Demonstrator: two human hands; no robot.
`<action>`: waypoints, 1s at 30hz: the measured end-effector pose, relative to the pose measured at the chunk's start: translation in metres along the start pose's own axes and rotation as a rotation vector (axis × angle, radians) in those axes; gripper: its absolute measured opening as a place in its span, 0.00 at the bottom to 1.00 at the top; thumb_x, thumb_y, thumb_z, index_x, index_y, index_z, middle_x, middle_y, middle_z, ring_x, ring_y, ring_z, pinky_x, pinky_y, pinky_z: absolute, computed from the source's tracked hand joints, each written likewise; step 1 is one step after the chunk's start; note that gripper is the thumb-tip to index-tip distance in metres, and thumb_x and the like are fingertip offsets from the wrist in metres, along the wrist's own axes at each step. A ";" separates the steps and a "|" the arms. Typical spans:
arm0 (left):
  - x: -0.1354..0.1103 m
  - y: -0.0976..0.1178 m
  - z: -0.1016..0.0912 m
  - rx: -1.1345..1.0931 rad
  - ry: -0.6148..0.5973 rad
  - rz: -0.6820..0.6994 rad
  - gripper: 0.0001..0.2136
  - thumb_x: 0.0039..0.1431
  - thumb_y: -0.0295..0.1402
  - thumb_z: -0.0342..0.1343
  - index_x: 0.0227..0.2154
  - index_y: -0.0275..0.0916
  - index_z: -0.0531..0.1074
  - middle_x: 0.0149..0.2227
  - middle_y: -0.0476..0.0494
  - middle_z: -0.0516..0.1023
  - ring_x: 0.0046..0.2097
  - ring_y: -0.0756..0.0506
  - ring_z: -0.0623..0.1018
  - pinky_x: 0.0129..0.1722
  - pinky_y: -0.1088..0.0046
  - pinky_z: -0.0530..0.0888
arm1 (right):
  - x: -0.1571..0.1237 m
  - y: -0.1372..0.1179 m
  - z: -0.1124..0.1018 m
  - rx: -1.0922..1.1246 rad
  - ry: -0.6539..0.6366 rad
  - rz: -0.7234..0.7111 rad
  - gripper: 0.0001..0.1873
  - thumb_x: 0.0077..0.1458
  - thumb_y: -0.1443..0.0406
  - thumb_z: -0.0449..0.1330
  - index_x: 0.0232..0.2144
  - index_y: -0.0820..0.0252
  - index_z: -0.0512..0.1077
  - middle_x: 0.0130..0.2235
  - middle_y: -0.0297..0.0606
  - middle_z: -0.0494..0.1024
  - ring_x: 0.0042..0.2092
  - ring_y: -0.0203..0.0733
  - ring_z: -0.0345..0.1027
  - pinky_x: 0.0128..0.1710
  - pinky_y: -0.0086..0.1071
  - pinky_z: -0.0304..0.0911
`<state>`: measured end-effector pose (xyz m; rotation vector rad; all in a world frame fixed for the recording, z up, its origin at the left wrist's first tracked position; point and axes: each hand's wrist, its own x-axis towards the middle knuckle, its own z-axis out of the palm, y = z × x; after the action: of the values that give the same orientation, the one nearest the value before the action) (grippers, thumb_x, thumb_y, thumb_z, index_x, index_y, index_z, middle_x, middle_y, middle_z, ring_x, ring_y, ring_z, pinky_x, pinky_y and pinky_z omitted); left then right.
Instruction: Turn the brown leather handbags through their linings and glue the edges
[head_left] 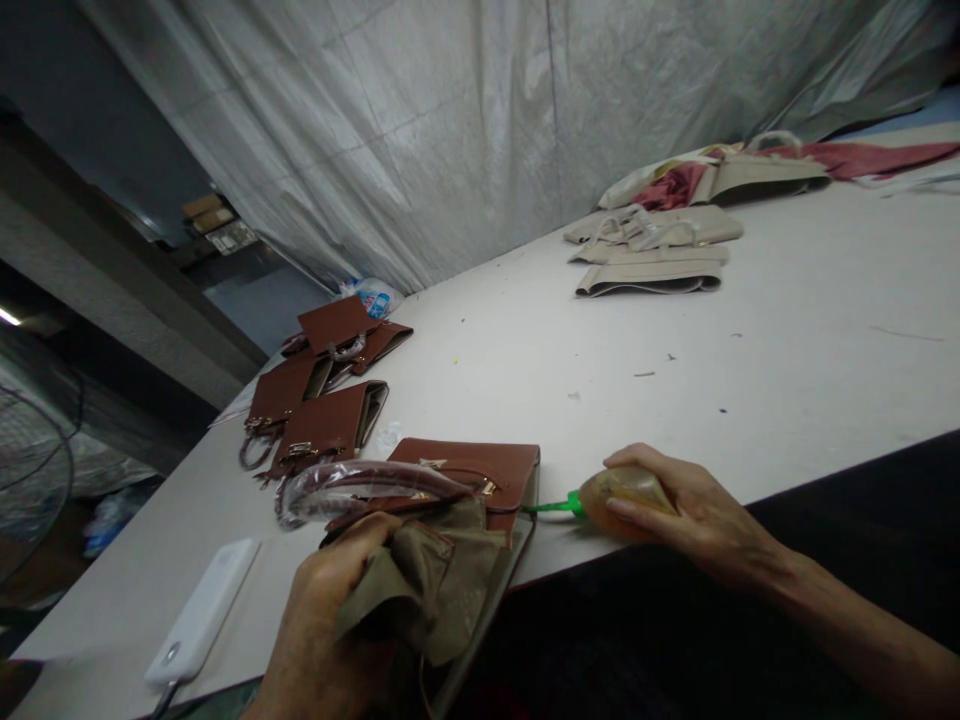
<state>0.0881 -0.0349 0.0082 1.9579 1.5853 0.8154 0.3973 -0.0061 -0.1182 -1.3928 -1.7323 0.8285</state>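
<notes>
A brown handbag (480, 472) lies at the near edge of the white table (787, 330), its plastic-wrapped handle (352, 486) curving to the left. The bag's olive-tan lining (442, 585) is pulled out toward me. My left hand (334, 615) grips that lining, fingers closed on the cloth. My right hand (686, 505) is wrapped round a small amber squeeze bottle (622, 495) with a green nozzle (556, 507). The nozzle tip points at the right edge of the bag.
Several more brown handbags (322, 390) lie at the table's left side. Beige bags (652, 255) and red fabric (862, 158) sit at the far right. A white power bank (204, 610) rests near the front left. A grey tarp (450, 130) hangs behind.
</notes>
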 end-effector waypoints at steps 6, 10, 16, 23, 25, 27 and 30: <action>-0.005 -0.006 -0.005 -0.042 -0.013 -0.051 0.09 0.47 0.37 0.55 0.28 0.40 0.77 0.32 0.43 0.80 0.34 0.42 0.78 0.33 0.72 0.75 | -0.010 -0.002 0.003 -0.017 0.015 -0.061 0.18 0.58 0.52 0.57 0.43 0.58 0.68 0.36 0.38 0.76 0.34 0.42 0.71 0.32 0.34 0.66; -0.007 -0.011 -0.007 0.000 -0.004 -0.058 0.08 0.48 0.38 0.57 0.28 0.41 0.78 0.32 0.44 0.80 0.34 0.42 0.79 0.33 0.73 0.76 | -0.010 -0.004 0.004 -0.052 0.071 -0.129 0.16 0.58 0.53 0.57 0.43 0.58 0.68 0.35 0.38 0.75 0.32 0.40 0.70 0.31 0.33 0.66; -0.008 -0.017 -0.008 0.026 0.030 -0.021 0.07 0.48 0.35 0.57 0.28 0.40 0.77 0.29 0.46 0.80 0.30 0.45 0.78 0.32 0.75 0.76 | -0.011 -0.011 0.006 -0.099 0.114 -0.221 0.14 0.60 0.55 0.56 0.42 0.58 0.68 0.35 0.39 0.75 0.31 0.40 0.69 0.30 0.34 0.65; -0.013 -0.021 -0.008 0.006 0.000 0.003 0.09 0.50 0.39 0.57 0.27 0.39 0.77 0.26 0.45 0.78 0.29 0.46 0.77 0.28 0.76 0.75 | -0.012 -0.006 0.004 -0.091 0.077 -0.136 0.16 0.58 0.53 0.57 0.42 0.58 0.69 0.33 0.38 0.76 0.30 0.41 0.70 0.28 0.34 0.65; -0.015 -0.020 -0.006 -0.029 -0.006 0.014 0.11 0.51 0.41 0.56 0.27 0.38 0.77 0.27 0.43 0.78 0.30 0.45 0.78 0.29 0.75 0.76 | -0.012 -0.006 0.003 -0.067 0.151 -0.107 0.17 0.58 0.53 0.57 0.42 0.58 0.69 0.34 0.38 0.77 0.30 0.41 0.71 0.29 0.34 0.66; -0.016 -0.019 -0.004 -0.055 -0.009 0.023 0.15 0.52 0.45 0.54 0.27 0.38 0.77 0.30 0.41 0.79 0.32 0.44 0.78 0.31 0.74 0.76 | -0.012 -0.008 0.002 -0.036 0.157 -0.083 0.17 0.58 0.52 0.57 0.42 0.58 0.69 0.33 0.38 0.77 0.30 0.41 0.71 0.29 0.33 0.67; -0.019 -0.020 -0.004 -0.044 0.005 0.035 0.20 0.52 0.50 0.52 0.30 0.38 0.78 0.32 0.40 0.80 0.35 0.42 0.79 0.33 0.72 0.77 | -0.013 -0.010 0.003 0.001 0.093 -0.031 0.17 0.58 0.52 0.56 0.41 0.57 0.69 0.31 0.36 0.77 0.29 0.40 0.71 0.27 0.32 0.66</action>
<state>0.0682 -0.0490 -0.0055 1.9594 1.5269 0.8618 0.3917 -0.0213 -0.1131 -1.3792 -1.6783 0.7364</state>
